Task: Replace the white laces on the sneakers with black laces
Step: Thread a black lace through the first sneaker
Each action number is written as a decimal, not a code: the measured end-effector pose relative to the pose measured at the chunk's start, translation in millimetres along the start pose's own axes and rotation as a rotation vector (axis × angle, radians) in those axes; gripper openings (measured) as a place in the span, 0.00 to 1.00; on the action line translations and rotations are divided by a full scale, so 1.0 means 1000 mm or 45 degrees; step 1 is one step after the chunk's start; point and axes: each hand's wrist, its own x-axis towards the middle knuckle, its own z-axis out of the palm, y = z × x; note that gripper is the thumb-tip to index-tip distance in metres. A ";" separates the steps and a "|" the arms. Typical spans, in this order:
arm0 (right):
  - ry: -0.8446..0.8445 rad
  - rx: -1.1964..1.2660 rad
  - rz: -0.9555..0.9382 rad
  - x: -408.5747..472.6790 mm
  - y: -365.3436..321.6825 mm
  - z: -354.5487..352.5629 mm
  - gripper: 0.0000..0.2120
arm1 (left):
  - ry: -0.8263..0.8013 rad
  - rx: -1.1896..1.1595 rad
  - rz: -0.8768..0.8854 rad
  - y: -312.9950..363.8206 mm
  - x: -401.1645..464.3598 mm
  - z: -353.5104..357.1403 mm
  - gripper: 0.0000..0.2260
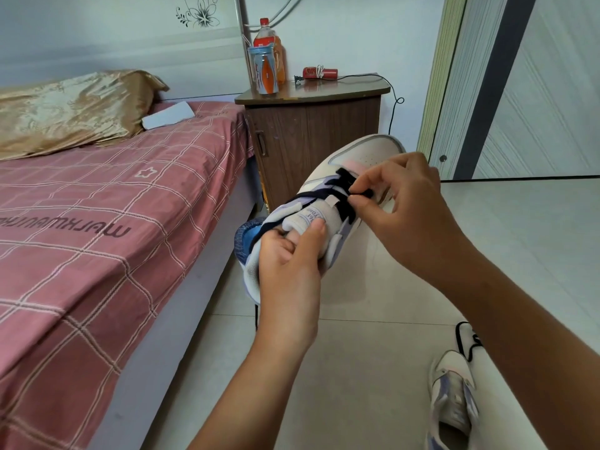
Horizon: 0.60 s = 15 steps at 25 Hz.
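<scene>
A white low-top sneaker with lilac panels point(324, 203) is held in the air between the pink checked bed point(97, 222) and the tiled floor, clasped at its tongue by the left hand point(289, 254). The flat black lace point(360, 193) is pinched by the right hand point(402, 196) at the eyelets. A second sneaker point(453, 394) lies on the floor below.

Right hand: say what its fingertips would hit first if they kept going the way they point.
The right hand points left and pinches the black lace, so it would likely meet the sneaker tongue right behind it; depth is unclear.
</scene>
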 end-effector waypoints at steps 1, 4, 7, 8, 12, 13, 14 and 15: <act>0.002 0.082 -0.002 0.001 0.000 -0.001 0.05 | 0.010 0.010 0.000 0.002 0.000 0.000 0.15; 0.017 0.139 -0.118 0.003 0.003 -0.011 0.07 | -0.014 0.062 0.023 0.003 0.002 -0.002 0.12; 0.033 0.016 -0.304 0.002 -0.001 -0.017 0.07 | -0.117 0.155 0.016 0.001 0.002 -0.004 0.16; 0.006 -0.048 -0.318 0.003 -0.002 -0.016 0.10 | -0.149 0.188 0.018 0.001 0.000 -0.003 0.15; -0.131 -0.326 -0.325 0.003 -0.007 -0.017 0.10 | -0.129 0.339 0.090 -0.004 -0.007 0.003 0.10; -0.151 -0.452 -0.360 0.002 -0.009 -0.017 0.10 | -0.139 0.382 0.119 -0.006 -0.008 0.004 0.12; -0.166 -0.600 -0.395 0.001 -0.011 -0.015 0.11 | -0.158 0.437 0.136 -0.008 -0.010 0.005 0.14; -0.203 -0.725 -0.398 0.000 -0.012 -0.012 0.12 | -0.170 0.494 0.144 -0.008 -0.011 0.006 0.15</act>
